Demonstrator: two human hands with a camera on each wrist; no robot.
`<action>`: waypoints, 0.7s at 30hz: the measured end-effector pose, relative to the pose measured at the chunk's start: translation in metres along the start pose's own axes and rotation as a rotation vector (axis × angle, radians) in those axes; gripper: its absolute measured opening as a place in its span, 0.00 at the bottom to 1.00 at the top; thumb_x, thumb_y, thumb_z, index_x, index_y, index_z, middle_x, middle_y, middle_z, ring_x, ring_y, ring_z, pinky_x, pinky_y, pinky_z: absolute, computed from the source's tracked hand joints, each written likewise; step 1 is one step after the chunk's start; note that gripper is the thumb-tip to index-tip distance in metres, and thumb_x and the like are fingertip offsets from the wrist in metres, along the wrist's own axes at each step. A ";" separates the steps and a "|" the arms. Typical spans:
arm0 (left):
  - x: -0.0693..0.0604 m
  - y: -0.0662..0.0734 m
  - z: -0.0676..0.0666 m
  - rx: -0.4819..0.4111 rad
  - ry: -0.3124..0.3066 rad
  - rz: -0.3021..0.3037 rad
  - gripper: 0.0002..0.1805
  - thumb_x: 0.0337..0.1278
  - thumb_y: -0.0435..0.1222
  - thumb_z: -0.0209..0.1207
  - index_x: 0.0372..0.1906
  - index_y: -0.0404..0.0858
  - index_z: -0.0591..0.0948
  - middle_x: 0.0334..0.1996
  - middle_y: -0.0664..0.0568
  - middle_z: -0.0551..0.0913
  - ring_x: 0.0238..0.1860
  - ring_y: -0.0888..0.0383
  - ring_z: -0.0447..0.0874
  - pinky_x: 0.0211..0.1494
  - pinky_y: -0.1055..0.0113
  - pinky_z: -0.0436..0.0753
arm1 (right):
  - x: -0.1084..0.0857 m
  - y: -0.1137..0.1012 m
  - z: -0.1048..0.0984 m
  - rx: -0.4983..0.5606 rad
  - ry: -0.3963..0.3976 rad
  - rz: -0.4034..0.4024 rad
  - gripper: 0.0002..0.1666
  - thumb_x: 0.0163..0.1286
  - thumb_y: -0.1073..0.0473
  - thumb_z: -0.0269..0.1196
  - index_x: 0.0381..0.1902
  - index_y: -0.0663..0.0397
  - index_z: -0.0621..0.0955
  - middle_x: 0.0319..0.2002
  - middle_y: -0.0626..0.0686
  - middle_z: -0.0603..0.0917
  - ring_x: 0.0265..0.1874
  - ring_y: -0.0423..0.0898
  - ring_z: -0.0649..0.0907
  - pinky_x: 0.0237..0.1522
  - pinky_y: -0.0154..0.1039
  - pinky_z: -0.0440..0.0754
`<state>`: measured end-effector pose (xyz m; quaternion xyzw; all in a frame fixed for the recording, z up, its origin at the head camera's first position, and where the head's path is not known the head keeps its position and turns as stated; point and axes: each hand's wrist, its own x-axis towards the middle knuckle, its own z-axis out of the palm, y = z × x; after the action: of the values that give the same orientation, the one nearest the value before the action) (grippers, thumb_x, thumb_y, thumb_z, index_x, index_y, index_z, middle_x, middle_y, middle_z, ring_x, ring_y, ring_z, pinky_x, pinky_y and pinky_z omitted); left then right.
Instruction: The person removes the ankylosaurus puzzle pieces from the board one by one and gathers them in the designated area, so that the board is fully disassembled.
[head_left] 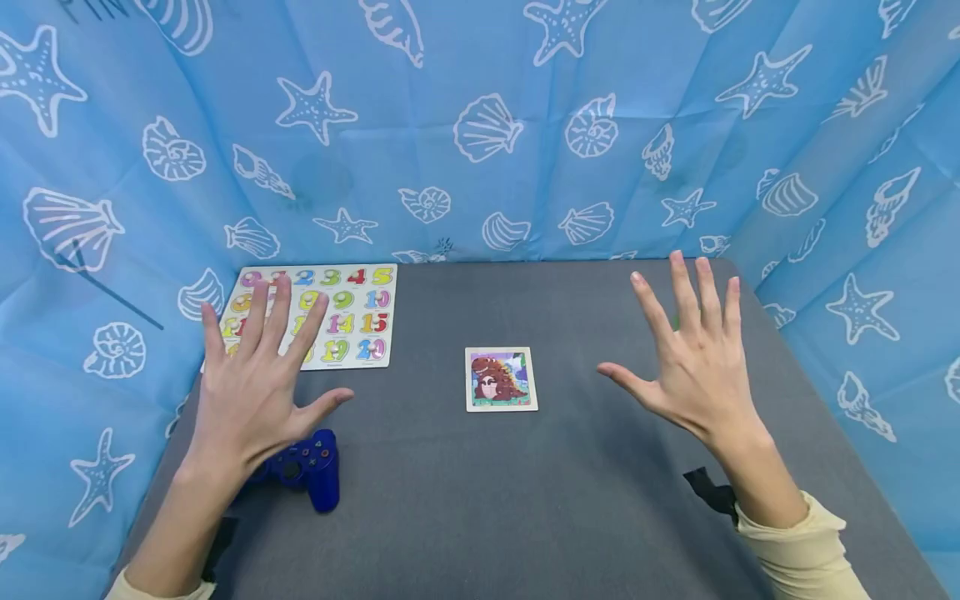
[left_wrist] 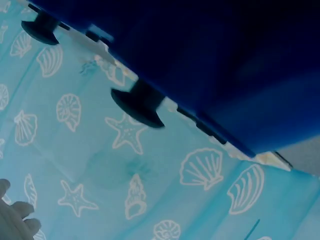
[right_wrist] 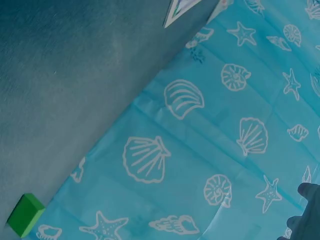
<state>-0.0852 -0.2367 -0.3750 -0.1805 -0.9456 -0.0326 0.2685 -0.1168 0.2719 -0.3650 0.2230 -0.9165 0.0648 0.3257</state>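
Both hands are held up with fingers spread, holding nothing. In the head view my left hand [head_left: 251, 396] covers part of the number board [head_left: 324, 358] and part of the blue game controller [head_left: 322, 471]. The controller [left_wrist: 210, 55] looms large and close in the left wrist view, where some fingertips of the left hand [left_wrist: 17, 220] show at the lower left. My right hand [head_left: 701, 375] is at the right, largely hiding a small green block; that block [right_wrist: 25, 215] shows in the right wrist view. Between the hands lies a square dinosaur picture puzzle [head_left: 501, 380].
A grey table [head_left: 450, 517] bears these things. Blue curtains [head_left: 420, 150] with white shells and starfish rise behind it and at both sides. Black straps [head_left: 711, 492] are at the wrists, by the cream sleeves [head_left: 802, 550].
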 end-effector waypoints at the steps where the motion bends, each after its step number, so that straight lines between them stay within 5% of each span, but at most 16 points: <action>1: -0.001 0.001 0.000 -0.004 -0.005 -0.005 0.62 0.60 0.87 0.23 0.90 0.54 0.53 0.91 0.45 0.44 0.93 0.46 0.37 0.86 0.24 0.34 | 0.001 -0.001 0.001 0.003 -0.005 0.002 0.66 0.67 0.06 0.36 0.88 0.40 0.60 0.91 0.59 0.49 0.90 0.65 0.49 0.86 0.76 0.42; 10: -0.006 0.012 0.005 -0.045 -0.037 -0.022 0.58 0.64 0.85 0.25 0.89 0.56 0.55 0.90 0.43 0.53 0.90 0.40 0.51 0.86 0.22 0.39 | 0.001 -0.015 0.012 0.062 -0.082 0.022 0.65 0.69 0.08 0.39 0.88 0.42 0.60 0.89 0.64 0.54 0.88 0.67 0.54 0.85 0.78 0.45; 21: -0.002 0.048 0.010 -0.121 -0.116 -0.026 0.57 0.67 0.82 0.24 0.89 0.54 0.59 0.87 0.43 0.61 0.86 0.40 0.63 0.84 0.25 0.56 | 0.006 -0.045 0.031 0.192 -0.110 -0.037 0.59 0.74 0.13 0.42 0.83 0.50 0.68 0.86 0.64 0.62 0.83 0.69 0.63 0.81 0.75 0.57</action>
<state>-0.0715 -0.1911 -0.3857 -0.1858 -0.9581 -0.0829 0.2016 -0.1183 0.2209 -0.3867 0.2735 -0.9182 0.1340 0.2534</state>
